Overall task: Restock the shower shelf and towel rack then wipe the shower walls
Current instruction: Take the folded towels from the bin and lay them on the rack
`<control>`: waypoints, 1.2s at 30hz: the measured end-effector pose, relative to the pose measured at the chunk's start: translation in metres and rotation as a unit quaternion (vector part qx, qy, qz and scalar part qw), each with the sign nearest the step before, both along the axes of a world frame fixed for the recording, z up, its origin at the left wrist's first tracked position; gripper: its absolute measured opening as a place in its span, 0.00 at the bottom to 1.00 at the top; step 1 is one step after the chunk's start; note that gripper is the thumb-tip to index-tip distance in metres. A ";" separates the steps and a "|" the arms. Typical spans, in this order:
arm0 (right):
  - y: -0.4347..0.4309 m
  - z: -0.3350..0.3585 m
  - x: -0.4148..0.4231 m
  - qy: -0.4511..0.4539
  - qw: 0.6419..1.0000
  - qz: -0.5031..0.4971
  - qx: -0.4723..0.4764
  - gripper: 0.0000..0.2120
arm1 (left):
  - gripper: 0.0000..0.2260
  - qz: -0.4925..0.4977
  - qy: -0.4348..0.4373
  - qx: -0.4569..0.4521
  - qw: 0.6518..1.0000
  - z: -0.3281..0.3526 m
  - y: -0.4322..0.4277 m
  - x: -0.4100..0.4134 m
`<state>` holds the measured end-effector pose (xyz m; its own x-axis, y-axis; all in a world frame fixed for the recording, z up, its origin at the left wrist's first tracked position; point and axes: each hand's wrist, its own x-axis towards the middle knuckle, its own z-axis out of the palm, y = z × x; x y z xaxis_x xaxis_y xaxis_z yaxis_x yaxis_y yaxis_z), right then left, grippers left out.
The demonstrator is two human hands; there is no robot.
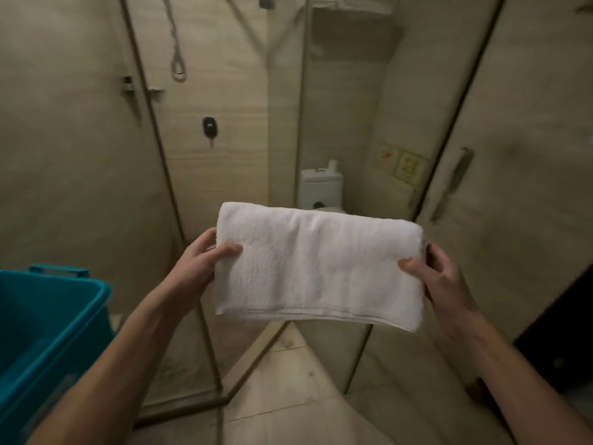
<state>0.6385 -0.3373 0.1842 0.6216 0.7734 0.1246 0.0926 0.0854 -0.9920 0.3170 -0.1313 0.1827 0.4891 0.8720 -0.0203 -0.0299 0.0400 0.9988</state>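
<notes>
**ITEM:** folded towel (317, 264), white, qty 1.

**LOC:** mid-air in front of the person, betw. both hands, over the floor by the glass shower corner. Touches nothing but the hands. Blue bin (48, 316) is low left, well apart.

**GRIP:** left hand (200, 261) pinches the left end, thumb on top, fingers curled under. Right hand (439, 277) does the same at the right end, fingers wrapped round the edge.

**RISKS (est.):**
- Only the ends are held and the middle is unsupported. If either pinch loosens, the layers prob. slide apart and the fold is lost.
- A drop lands it on the shower-side floor, poss. wet, so it would be unfit to stock.
- White rack (353, 4) sits high up, top of view, apparently behind glass. A long upward reach could snag a loose edge on the glass panel or the rack rim.

**COND:**
- Thick terry, neat rectangle, several layers.
- Stacked hems show along the near edge, rounded fold at the far edge.
- Faint crease down the centre.
- Looks clean and dry, no marks visible in dim light.
</notes>
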 end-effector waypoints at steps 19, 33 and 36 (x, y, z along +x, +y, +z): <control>-0.119 -0.018 0.280 0.008 0.965 -0.256 -0.058 0.19 | 0.17 -0.192 0.019 -0.018 0.981 -0.039 -0.042 0.359; -0.109 -0.030 0.424 0.015 0.939 -0.337 -0.069 0.19 | 0.20 -0.238 0.015 -0.022 0.971 -0.044 -0.021 0.548; -0.091 -0.039 0.466 0.029 0.946 -0.316 -0.061 0.19 | 0.22 -0.217 0.014 -0.048 0.975 -0.049 -0.001 0.593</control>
